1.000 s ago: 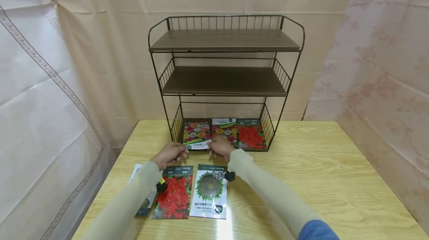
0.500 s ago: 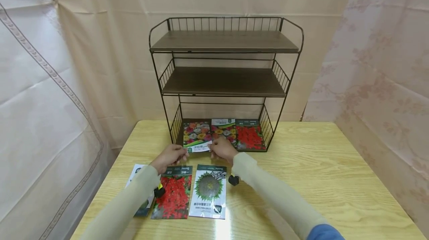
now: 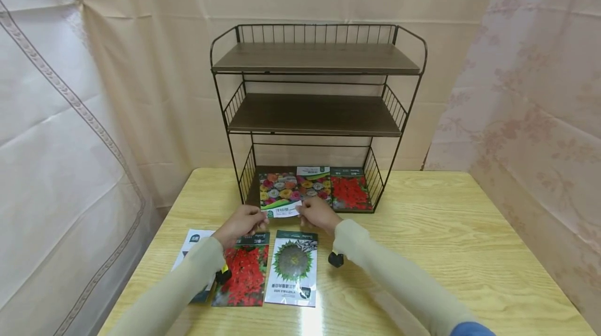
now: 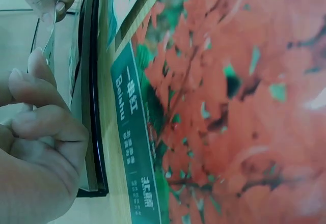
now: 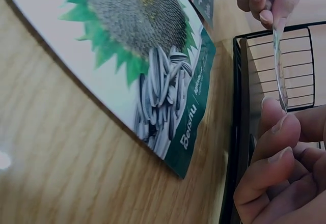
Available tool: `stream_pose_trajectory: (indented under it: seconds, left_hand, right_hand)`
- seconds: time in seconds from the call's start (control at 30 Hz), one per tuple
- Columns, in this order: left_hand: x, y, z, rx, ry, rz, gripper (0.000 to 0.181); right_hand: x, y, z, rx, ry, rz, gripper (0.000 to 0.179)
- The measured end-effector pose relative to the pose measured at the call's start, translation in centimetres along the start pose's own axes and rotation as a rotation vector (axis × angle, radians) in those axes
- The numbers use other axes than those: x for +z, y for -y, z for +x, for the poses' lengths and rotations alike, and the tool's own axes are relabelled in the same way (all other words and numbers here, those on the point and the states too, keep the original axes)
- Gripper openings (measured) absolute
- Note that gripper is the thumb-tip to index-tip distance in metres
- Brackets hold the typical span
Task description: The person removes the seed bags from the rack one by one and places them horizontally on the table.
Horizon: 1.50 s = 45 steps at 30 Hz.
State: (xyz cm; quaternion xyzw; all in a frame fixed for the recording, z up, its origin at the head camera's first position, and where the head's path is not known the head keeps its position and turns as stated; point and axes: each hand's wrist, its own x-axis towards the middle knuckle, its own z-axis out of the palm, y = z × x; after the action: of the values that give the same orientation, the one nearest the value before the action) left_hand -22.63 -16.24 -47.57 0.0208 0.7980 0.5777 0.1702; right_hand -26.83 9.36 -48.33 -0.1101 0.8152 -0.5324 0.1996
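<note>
A seed packet with multicoloured flowers (image 3: pixel 279 188) lies at a tilt at the left of the bottom shelf, its white near edge raised past the shelf front. My left hand (image 3: pixel 240 224) pinches its near left corner. The near right corner is pinched between the thumb and fingers of my right hand (image 3: pixel 320 214). From the right wrist view, the packet (image 5: pixel 278 66) appears edge-on, stretched between both hands. It partly overlaps a similar flower packet (image 3: pixel 314 184) beside it. A red-flower packet (image 3: pixel 349 192) lies at the right end of that shelf.
The three-tier rack (image 3: pixel 314 126) stands at the table's back, with wire sides. In front lie a sunflower packet (image 3: pixel 292 268), a red-flower packet (image 3: pixel 241 278) and a white packet (image 3: pixel 194 239) partly hidden by the left forearm. Bare wood table (image 3: pixel 446 242) extends to the right.
Both hands have drawn the multicoloured flower packet toward me and slightly right. Its near edge has come up and out past the shelf front, and it now overlaps its neighbour.
</note>
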Motion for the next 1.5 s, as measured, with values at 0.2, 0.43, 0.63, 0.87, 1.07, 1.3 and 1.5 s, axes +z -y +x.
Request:
stream_pose_trajectory:
  seconds: [0.2, 0.43, 0.63, 0.87, 1.07, 1.3, 1.5]
  left_hand:
    - [0.6, -0.4, -0.6, -0.007, 0.000, 0.004, 0.031]
    - [1.0, -0.6, -1.1, 0.035, 0.014, 0.018, 0.033]
    - [1.6, -0.4, -1.5, 0.037, 0.007, 0.055, 0.033]
    - [2.4, -0.3, -2.0, 0.032, 0.028, 0.031, 0.035]
    - [3.0, -0.8, -2.4, 0.034, 0.060, 0.031, 0.034]
    - [3.6, -1.4, -3.2, 0.040, 0.064, 0.025, 0.032]
    - [4.4, -1.2, -3.8, 0.062, 0.084, 0.037, 0.033]
  right_hand:
    - [-0.2, -0.1, -0.8, -0.015, 0.003, 0.040, 0.036]
    - [-0.3, 0.1, -2.1, -0.055, -0.013, 0.011, 0.038]
    - [-0.2, 0.1, -3.1, -0.046, -0.031, -0.022, 0.036]
    - [-0.1, -0.7, -4.2, -0.019, -0.045, -0.028, 0.037]
    - [-0.4, -1.2, -5.1, -0.016, -0.041, -0.005, 0.040]
    - [-0.6, -1.5, -6.0, -0.019, -0.048, -0.025, 0.038]
    - [-0.9, -1.9, -7.0, -0.034, -0.037, -0.028, 0.038]
